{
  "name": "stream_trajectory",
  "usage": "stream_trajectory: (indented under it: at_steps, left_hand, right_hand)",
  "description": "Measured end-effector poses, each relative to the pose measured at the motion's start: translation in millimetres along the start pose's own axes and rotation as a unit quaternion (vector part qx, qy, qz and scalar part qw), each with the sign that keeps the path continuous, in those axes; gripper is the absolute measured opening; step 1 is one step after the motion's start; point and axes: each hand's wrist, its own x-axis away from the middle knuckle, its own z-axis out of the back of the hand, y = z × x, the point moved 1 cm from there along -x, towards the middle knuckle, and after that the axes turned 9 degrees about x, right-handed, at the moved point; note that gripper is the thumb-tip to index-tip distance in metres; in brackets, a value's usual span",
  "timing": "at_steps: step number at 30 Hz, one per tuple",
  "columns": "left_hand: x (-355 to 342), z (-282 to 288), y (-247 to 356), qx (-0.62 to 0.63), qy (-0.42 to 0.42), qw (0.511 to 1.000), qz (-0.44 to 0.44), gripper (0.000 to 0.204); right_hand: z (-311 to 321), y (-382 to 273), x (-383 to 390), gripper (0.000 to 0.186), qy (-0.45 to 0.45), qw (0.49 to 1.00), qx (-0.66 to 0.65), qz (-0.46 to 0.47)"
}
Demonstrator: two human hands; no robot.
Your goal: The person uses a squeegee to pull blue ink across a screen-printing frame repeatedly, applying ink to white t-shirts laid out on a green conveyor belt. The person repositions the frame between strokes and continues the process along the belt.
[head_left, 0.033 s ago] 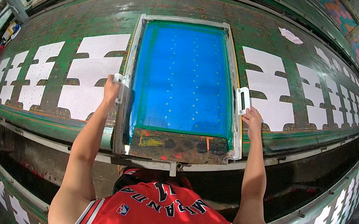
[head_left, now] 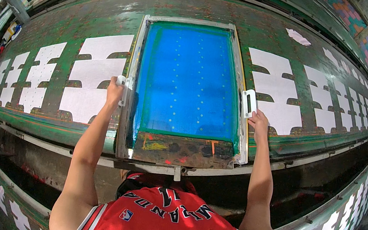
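Holding the blue screen [head_left: 188, 76] by its sides at the long green table [head_left: 108, 15]. Left hand [head_left: 114, 90]: grip clamped on the left white handle [head_left: 125, 87]. Right hand [head_left: 259, 122]: fingers at the lower end of the right white handle [head_left: 248, 104]; can't tell whether that grip is fully closed. Screen appears to lie flat on the table; what is beneath it is hidden.

Progress, my reading: partway. Dotted panel [head_left: 38, 82] farther left carries rows of marks like the screen's, so probably printed. Plain panel [head_left: 88, 94] just left and right-hand panel [head_left: 277, 87] show no dots I can make out; likely left to do. Farther out, too small to judge.
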Motion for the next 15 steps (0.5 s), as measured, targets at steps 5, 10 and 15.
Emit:
stream_trajectory:
  at_steps: [5, 10, 15]
  left_hand:
    - [1, -4, -3, -0.078, 0.017, 0.995, -0.054, 0.051]
    - [-4, -7, 1, -0.121, 0.006, 0.989, -0.082, 0.059]
    - [-2, -14, 3, -0.114, -0.008, 0.989, -0.092, 0.062]
  right_hand:
    - [-1, 15, -8, 0.051, 0.031, 0.999, 0.04, -0.001]
    - [7, 27, -33, 0.058, 0.038, 0.978, 0.197, 0.056]
    - [-3, 7, -17, 0.058, 0.07, 0.866, 0.476, 0.136]
